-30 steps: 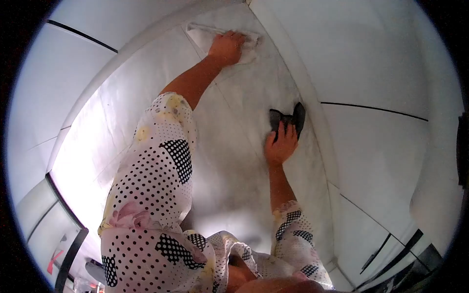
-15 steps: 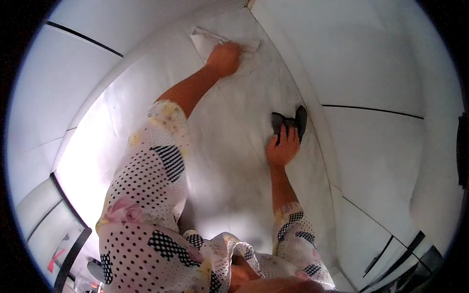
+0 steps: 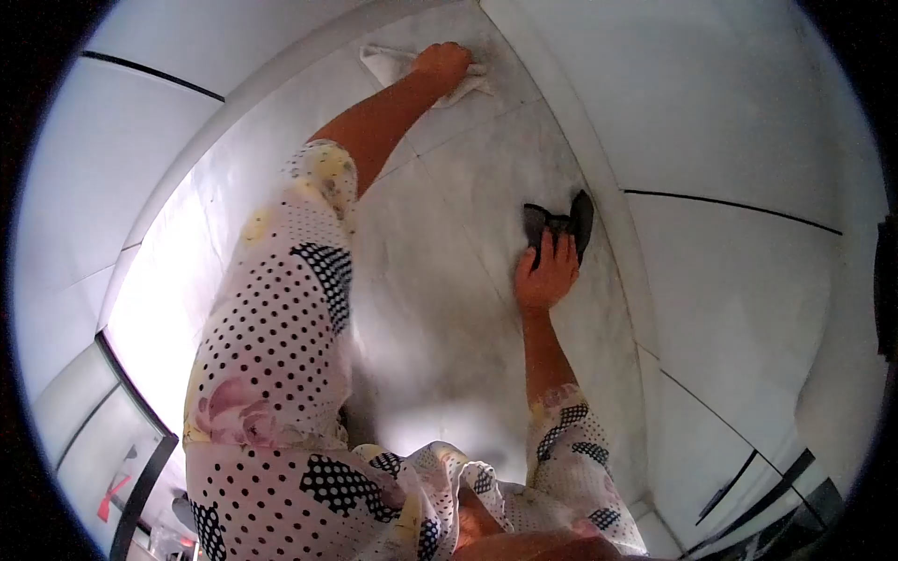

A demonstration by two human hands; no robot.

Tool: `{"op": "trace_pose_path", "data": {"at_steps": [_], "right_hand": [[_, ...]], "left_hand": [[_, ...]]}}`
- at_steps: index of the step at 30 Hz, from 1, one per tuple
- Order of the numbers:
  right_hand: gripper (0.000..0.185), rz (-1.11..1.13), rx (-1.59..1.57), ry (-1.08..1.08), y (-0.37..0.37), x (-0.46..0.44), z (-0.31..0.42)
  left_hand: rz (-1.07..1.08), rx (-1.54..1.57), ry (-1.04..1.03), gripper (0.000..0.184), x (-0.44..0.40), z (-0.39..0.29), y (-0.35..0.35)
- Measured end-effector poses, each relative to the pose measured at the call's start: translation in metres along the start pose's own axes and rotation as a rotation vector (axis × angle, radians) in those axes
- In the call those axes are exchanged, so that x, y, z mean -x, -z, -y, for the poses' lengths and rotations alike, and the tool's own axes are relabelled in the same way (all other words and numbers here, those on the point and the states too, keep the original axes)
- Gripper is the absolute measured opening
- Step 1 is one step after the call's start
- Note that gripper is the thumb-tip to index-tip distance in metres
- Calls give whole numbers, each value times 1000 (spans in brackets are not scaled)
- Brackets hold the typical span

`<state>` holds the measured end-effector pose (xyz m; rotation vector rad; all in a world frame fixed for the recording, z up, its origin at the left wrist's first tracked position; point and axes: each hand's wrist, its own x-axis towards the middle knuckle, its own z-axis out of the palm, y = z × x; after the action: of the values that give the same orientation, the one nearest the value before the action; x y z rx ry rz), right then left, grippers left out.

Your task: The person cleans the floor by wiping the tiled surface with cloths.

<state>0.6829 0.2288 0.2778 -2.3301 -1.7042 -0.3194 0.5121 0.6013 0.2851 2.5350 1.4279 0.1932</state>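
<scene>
Left hand: reaching out to the far end of the floor, the left hand (image 3: 443,64) is sitting on top of a white cloth (image 3: 383,65), knuckles up, fingers curling under. Fingertips are hiding from the camera, so I honestly can't tell if it's pinching the fabric or just pushing down on it.
White cloth: lying rumpled on the floor near the far corner, poking out on both sides of that hand.
Right hand: the right hand (image 3: 548,276) is resting palm down, closer in, fingers a bit spread over a dark grey cloth-like thing (image 3: 582,224). Doesn't look like it's clenching.
Dark grey thing: lying just beside the right-hand edge of the floor, one end sticking up past the fingers. Can't make out exactly what it is.
Floor: pale marbled floor (image 3: 449,252), thin joint lines running across it, bright glare (image 3: 178,271) washing out the left side.
Sleeves: the person is wearing polka dots and flowers; the left sleeve (image 3: 271,318) is stretching far forward, the right sleeve (image 3: 571,439) is staying nearer the body.
Edges: white panels (image 3: 702,112) are lining the right, and a black frame (image 3: 140,505) is showing at lower left, near a little red strip (image 3: 112,496).
</scene>
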Motion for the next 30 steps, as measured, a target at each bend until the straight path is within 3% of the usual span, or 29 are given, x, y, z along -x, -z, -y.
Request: {"op": "trace_pose_path", "data": {"at_steps": [2, 5, 11, 15, 19, 22, 25, 28, 30], "right_hand": [[40, 7, 10, -1, 1, 7, 1], [40, -18, 11, 26, 0, 3, -3], [43, -6, -20, 16, 3, 2, 5], [43, -6, -20, 36, 2, 5, -2], [43, -6, -45, 20, 2, -2, 2], [43, -32, -21, 23, 0, 3, 0], [43, -5, 28, 30, -1, 1, -3], [43, -8, -2, 15, 3, -1, 3], [42, 24, 3, -17, 4, 2, 0]], "left_hand": [[1, -87, -16, 23, 18, -10, 27], [80, -122, 123, 22, 0, -12, 42], [7, -103, -113, 17, 8, -1, 14], [29, -55, 77, 24, 6, -15, 39], [-41, -19, 62, 25, 12, -27, 19], [73, -117, -37, 23, 14, -16, 33], [-50, -22, 155, 20, -1, -9, 33], [-140, 13, 81, 19, 13, -10, 13], [42, 63, 30, 20, 45, -26, 16]]}}
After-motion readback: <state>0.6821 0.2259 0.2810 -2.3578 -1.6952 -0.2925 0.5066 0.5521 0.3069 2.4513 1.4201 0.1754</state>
